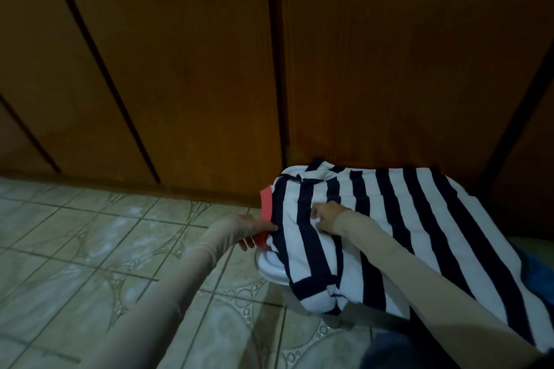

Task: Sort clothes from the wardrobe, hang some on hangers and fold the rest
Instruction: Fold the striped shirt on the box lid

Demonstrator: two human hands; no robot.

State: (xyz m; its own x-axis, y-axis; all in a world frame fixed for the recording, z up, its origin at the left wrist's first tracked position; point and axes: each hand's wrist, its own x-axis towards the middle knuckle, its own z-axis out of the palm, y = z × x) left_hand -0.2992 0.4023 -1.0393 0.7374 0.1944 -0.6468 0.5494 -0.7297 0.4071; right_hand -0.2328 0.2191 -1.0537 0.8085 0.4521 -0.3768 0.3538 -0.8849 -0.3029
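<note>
On the tiled floor (pixel 90 249), a navy-and-white striped shirt (pixel 374 234) drapes over a white tub (pixel 269 266), whose contents are hidden. Both hands work apart: the left hand (pixel 254 231) pinches its red sleeve cuff (pixel 265 213); the right hand (pixel 323 216) grips the fabric mid-chest. Beyond stand closed wooden wardrobe doors (pixel 180 69).

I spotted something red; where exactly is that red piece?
In the head view, the red piece sits at the left edge of the striped shirt, pinched by the left hand, just before the wooden wardrobe doors.
</note>
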